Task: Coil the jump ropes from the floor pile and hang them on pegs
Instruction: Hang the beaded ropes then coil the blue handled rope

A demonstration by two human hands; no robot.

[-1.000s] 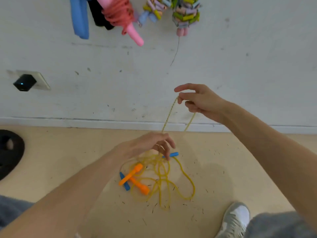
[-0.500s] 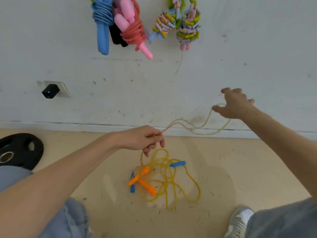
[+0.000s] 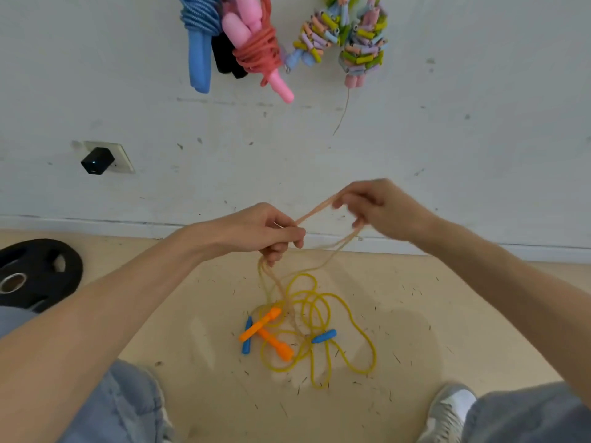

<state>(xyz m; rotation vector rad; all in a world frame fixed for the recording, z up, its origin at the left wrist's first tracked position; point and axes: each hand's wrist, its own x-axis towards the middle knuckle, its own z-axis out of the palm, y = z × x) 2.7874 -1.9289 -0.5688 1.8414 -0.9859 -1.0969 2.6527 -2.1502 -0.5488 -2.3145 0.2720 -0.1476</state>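
Note:
A tangle of yellow jump rope (image 3: 323,318) lies on the tan floor, with two orange handles (image 3: 267,334) and two blue handles (image 3: 323,336) in it. My left hand (image 3: 271,233) is closed on strands of the yellow rope that rise from the pile. My right hand (image 3: 374,206) grips a loop of the same rope just right of the left hand, and blurred strands stretch between both hands. Coiled ropes hang on the wall above: a blue one (image 3: 200,33), a pink-red one (image 3: 259,49) and two beaded ones (image 3: 361,43).
A black weight plate (image 3: 35,273) lies on the floor at the left. A black plug (image 3: 96,160) sits in a wall socket. My grey shoe (image 3: 447,410) is at the lower right. The white wall meets the floor just behind my hands.
My right hand has swung back from far right toward the left hand, bringing a rope loop with it. My left hand has risen a little with its strands.

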